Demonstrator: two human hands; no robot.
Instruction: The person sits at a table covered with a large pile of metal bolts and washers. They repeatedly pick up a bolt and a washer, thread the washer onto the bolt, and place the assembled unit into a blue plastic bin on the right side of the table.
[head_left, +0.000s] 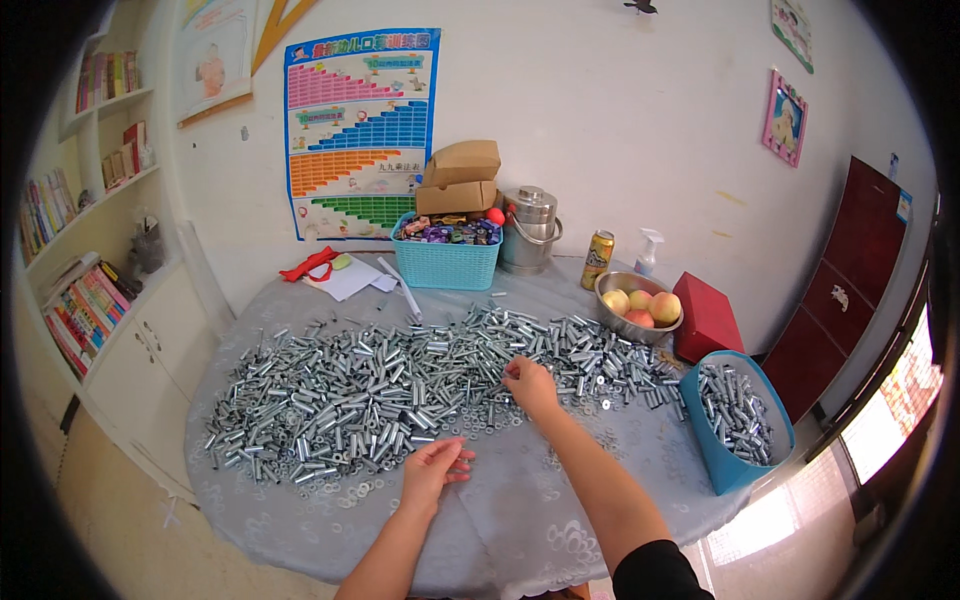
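Many metal tubes lie loose on the table from eight to two o'clock; much work seems left. Some already lie in the bin at three. Left hand is loosely open, apart from right hand, whose grip I cannot tell.

A metal bowl of fruit sits just beside a red box.

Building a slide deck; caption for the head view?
Right hand over a heap of metal tubes, left hand nearby, filled blue bin at right.
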